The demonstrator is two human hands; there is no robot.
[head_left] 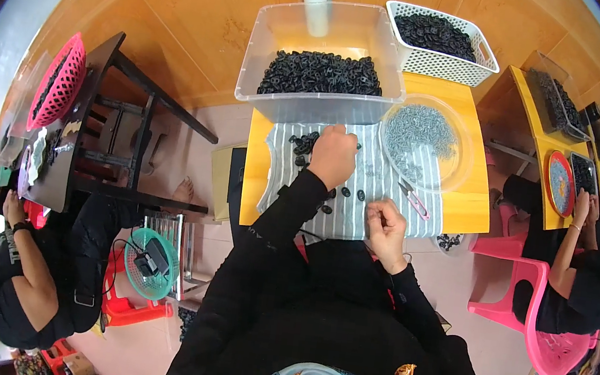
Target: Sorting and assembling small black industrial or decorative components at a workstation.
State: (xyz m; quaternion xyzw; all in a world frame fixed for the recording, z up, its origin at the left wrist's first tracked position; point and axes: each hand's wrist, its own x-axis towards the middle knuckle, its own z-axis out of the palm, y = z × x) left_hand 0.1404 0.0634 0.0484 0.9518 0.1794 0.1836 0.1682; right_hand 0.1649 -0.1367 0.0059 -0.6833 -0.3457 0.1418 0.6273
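Observation:
My left hand is closed above the striped cloth, beside a small pile of black oval plastic parts. Its fingertips face away, so whatever is in them is hidden. Nearer to me and to the right, my right hand has its fingers curled into a pinch at the cloth's front part; anything between them is too small to name. A few single black parts lie between the two hands. Beyond my right hand rests a pink-handled pointed tool, like small snips.
A clear bin of black parts stands at the back. To the right are a round clear tray of small silvery metal pieces and a white basket. A white bottle stands behind. Other people work at side tables, near a pink chair.

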